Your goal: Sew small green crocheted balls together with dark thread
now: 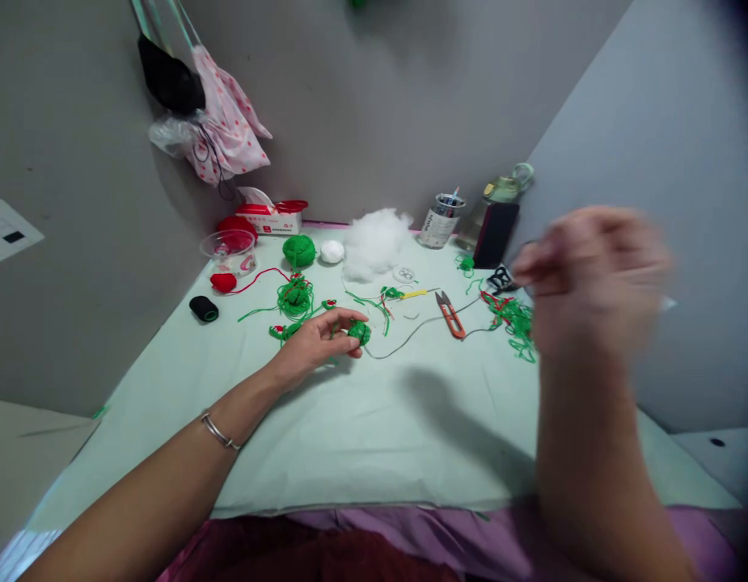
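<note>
Between the thumb and fingers of my left hand (325, 341) is a small green crocheted ball (359, 332), held just above the tabletop. A dark thread (403, 343) runs from beside the ball across the table to the right. My right hand (592, 275) is raised well above the table on the right and blurred by motion. Its fingers look curled and pinched together, but what they hold, if anything, cannot be made out. Small green and red crocheted pieces (280, 331) lie beside my left hand. Orange thread snips (450, 315) rest on the table between my hands.
Farther back are a green yarn ball (299, 250), white stuffing (377, 242), a clear plastic tub (230, 252), a tin can (440, 222) and an upright dark phone (496, 234). A yellow-handled crochet hook (415, 294) and tangled green yarn (519, 327) lie nearer. Grey partitions enclose the table.
</note>
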`<state>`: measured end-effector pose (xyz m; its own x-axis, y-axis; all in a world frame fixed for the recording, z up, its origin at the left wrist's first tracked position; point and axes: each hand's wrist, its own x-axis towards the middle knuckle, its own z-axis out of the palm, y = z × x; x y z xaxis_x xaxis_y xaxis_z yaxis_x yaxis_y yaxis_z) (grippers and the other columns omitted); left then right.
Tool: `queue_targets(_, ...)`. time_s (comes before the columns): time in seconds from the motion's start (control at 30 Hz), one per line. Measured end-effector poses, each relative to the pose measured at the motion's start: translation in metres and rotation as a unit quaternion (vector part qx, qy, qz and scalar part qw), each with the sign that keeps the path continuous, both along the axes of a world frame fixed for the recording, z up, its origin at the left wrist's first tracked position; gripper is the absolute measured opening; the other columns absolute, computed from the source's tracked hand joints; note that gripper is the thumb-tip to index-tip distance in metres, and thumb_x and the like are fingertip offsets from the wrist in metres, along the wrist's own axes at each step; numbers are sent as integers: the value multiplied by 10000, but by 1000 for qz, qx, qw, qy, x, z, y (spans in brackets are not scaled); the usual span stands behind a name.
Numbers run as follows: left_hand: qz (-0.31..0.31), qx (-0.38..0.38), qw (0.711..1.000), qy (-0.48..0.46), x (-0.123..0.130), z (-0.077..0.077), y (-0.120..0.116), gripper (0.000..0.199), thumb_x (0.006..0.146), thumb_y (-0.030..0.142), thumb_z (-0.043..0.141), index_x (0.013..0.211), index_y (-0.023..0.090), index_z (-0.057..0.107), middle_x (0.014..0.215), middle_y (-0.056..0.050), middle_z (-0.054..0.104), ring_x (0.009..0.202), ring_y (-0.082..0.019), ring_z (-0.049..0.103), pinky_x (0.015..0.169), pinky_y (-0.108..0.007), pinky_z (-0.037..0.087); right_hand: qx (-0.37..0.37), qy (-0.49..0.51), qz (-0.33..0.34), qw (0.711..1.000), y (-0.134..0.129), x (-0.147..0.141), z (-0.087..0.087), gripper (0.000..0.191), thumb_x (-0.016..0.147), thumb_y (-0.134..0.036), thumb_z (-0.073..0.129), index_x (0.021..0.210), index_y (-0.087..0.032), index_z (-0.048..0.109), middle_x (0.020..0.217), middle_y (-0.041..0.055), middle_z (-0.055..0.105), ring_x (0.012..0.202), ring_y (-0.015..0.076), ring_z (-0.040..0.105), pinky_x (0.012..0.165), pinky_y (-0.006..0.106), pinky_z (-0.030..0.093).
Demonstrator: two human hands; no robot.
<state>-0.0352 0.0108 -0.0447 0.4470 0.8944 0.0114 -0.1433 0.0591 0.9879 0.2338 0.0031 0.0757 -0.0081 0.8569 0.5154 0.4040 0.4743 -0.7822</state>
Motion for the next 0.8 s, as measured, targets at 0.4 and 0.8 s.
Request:
queue_targets(0.4, 49, 15, 999, -9, 1, -3, 1, 267, 852, 351, 721, 1102, 258, 705, 1063, -28, 632, 985, -176, 590, 979, -380, 465, 138, -270, 87, 949, 0, -51, -79, 186, 984, -183, 531, 961, -206, 714, 805, 40, 549, 724, 148, 520, 640, 273, 393)
queue_targets(0.8, 66, 21, 998, -5, 0, -2, 2, 250, 813, 316, 758, 1017, 204, 667, 1039, -26, 627, 992, -170, 561, 926, -319, 413, 156, -334, 96, 925, -2, -53, -82, 230, 1006, -183, 482, 873, -165, 669, 773, 35, 505, 728, 150, 487, 625, 271, 353)
